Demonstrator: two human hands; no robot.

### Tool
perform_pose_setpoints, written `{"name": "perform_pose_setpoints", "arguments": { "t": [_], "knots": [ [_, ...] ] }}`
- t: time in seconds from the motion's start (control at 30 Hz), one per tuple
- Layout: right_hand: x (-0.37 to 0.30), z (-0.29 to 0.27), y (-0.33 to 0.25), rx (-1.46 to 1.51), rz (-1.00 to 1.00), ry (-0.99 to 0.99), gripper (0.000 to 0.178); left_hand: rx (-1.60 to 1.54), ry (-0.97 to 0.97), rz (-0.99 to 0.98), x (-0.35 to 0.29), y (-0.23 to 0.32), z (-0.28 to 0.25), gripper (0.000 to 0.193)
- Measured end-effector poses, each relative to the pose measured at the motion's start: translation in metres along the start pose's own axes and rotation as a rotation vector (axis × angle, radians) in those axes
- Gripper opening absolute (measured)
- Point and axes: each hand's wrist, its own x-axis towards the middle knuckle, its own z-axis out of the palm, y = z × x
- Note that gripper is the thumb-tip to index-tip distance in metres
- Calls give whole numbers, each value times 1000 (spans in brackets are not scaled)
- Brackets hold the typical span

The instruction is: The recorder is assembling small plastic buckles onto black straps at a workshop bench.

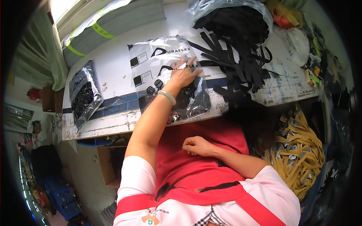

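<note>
My left hand lies with fingers spread on a clear plastic bag with black printing. Small black plastic buckles show through the bag's near part, partly covered by my wrist, which wears a pale bangle. The bag lies flat near the table's front edge. My right hand is held in front of the red apron, its fingers curled in and nothing showing between them. Just right of the bag, black webbing straps are heaped on the table.
Another bag of black buckles lies on the left of the worn white table. A large plastic sack of black straps stands at the back. Yellow-brown straps pile up below the table at right. Stacked sheets line the far left.
</note>
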Motion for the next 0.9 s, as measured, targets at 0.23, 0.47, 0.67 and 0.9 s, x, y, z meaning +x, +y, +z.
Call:
{"name": "perform_pose_setpoints", "arguments": {
  "t": [0.23, 0.47, 0.67, 0.9],
  "knots": [
    [10, -7, -2, -80, -23, -5, 19, 130, -102, 69, -23, 12, -18, 31],
    [8, -1, 2, -114, -52, -18, 19, -180, -79, -179, -40, 1, -42, 24],
    [-5, 1, -17, -157, -178, 107, 17, -1623, -180, -732, -85, -13, -84, 13],
    [-3, -14, -65, -90, -546, 541, 13, -2246, -143, -724, -155, 13, -90, 21]
  ]
}}
